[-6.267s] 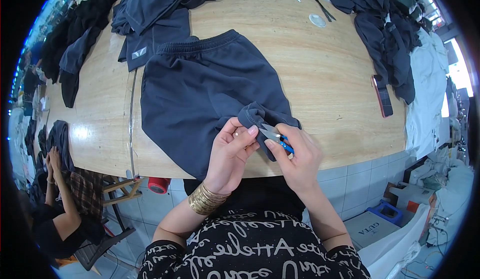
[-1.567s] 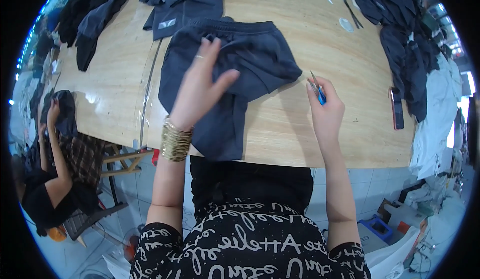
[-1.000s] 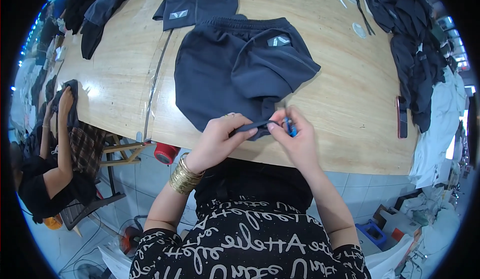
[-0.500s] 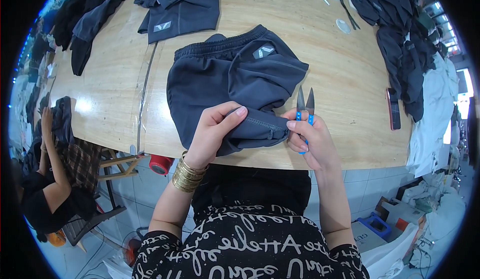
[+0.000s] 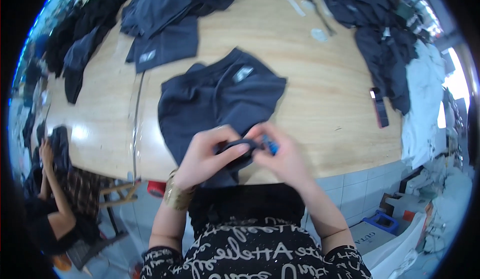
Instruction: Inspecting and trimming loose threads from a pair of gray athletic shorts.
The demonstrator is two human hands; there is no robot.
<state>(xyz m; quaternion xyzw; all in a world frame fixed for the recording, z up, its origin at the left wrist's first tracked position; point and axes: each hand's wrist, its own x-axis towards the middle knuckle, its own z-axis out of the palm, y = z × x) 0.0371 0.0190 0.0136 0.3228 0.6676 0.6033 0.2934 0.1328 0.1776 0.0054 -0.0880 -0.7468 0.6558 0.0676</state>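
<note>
Dark grey shorts (image 5: pixel 192 106) with an elastic waist and a small pale logo lie on the table in front of me. My left hand (image 5: pixel 205 154) is closed on the near leg hem, pinching a fold between thumb and fingers. Right beside it, my right hand (image 5: pixel 282 156) keeps blue-handled thread snips (image 5: pixel 271 145) in its palm, its fingertips at the same hem. The blades of the snips are hidden or blurred, so whether they touch the cloth I cannot tell.
The wooden table (image 5: pixel 330 139) carries a pile of dark garments (image 5: pixel 180 4) at the back and more dark clothes (image 5: pixel 385 44) at the right. A phone (image 5: pixel 380 108) lies near them. At far left another person (image 5: pixel 57 204) sits working. White cloth (image 5: pixel 425 104) hangs over the right edge.
The hem has been lifted and bunched between my hands, which came closer together. The snips have turned from upright blades to mostly hidden. The whole view has shifted slightly.
</note>
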